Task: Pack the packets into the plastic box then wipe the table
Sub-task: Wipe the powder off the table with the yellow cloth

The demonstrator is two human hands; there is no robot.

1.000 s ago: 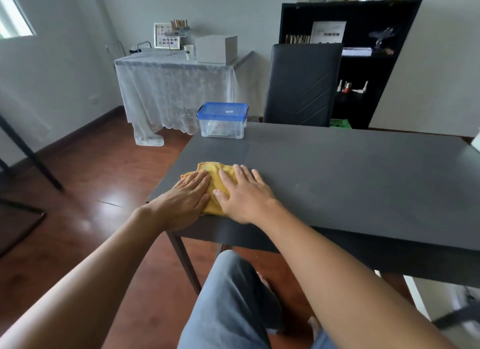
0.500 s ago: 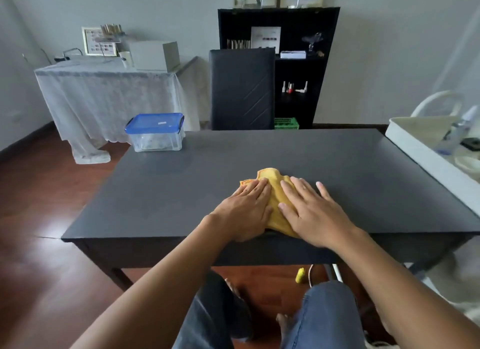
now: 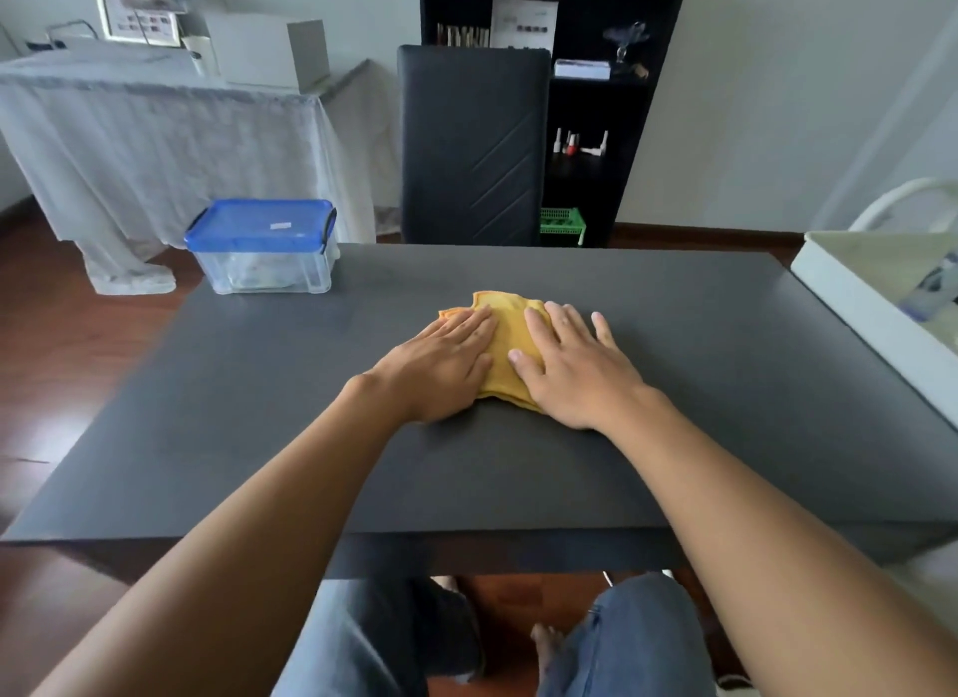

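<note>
Head view: wiping step, with left hand (image 3: 440,362) and right hand (image 3: 573,367) pressed flat, fingers extended, gripping nothing, on the yellow cloth (image 3: 505,336) on the table (image 3: 259,411); lidded plastic box (image 3: 264,248) lies far left beyond them; next, likely sweep unwiped areas.

Single head-worn view, looking forward and down, close over table (image 3: 674,385)

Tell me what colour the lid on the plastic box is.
Blue, on a clear plastic box; the lid shows best in the head view.
</note>
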